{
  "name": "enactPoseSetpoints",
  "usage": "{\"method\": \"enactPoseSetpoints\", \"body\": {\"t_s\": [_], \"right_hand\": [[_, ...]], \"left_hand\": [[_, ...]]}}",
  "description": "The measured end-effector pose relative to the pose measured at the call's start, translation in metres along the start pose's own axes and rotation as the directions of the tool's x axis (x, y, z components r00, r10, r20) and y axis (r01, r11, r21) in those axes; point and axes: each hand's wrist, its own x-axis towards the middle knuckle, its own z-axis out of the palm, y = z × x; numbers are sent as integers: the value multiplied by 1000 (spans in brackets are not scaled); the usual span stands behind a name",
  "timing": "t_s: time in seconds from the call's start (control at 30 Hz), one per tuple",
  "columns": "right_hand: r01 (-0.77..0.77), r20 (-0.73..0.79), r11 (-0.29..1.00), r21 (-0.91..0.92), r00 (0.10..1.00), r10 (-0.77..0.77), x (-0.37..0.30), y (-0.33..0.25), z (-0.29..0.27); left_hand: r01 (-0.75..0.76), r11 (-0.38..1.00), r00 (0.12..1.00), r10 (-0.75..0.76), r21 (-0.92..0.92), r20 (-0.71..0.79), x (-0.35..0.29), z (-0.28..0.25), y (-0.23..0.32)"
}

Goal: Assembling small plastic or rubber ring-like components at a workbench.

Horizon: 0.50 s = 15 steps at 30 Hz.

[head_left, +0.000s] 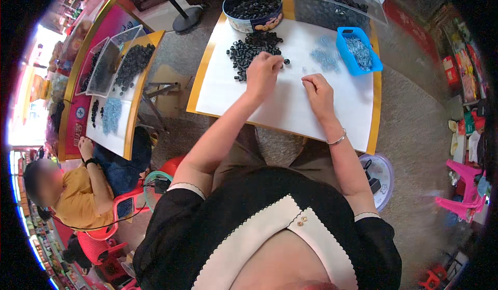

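My left hand (263,76) is over the white-topped table (223,95), its fingers pinched together at the right edge of a pile of small black cylindrical pieces (244,56). What sits between those fingertips is too small to make out. One loose black piece (287,61) lies just right of them. To the right, my right hand (318,93) is closed with thumb and forefinger together, and any thing in it is hidden. A spread of small pale-blue clear pieces (325,59) lies beyond it, next to a blue plastic basket (341,43) holding more of them.
A round tin (253,24) of black pieces and a clear bin (332,12) of dark pieces stand at the far edge. At left, a person (83,196) sits by another table (136,103) with similar piles. A lilac basin (386,178) is at lower right.
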Motion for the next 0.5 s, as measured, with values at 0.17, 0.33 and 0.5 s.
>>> {"method": "enactPoseSetpoints", "body": {"t_s": [0.17, 0.33, 0.5], "right_hand": [[-25, 8, 999, 42, 1000, 25, 1, 2, -3], [-16, 18, 999, 44, 1000, 15, 0, 8, -6], [-26, 22, 997, 69, 999, 24, 0, 8, -6]], "left_hand": [[-270, 908, 948, 192, 320, 253, 21, 5, -12], [-421, 840, 879, 286, 343, 380, 27, 3, -4], [-483, 817, 854, 361, 316, 374, 30, -4, 4]]}}
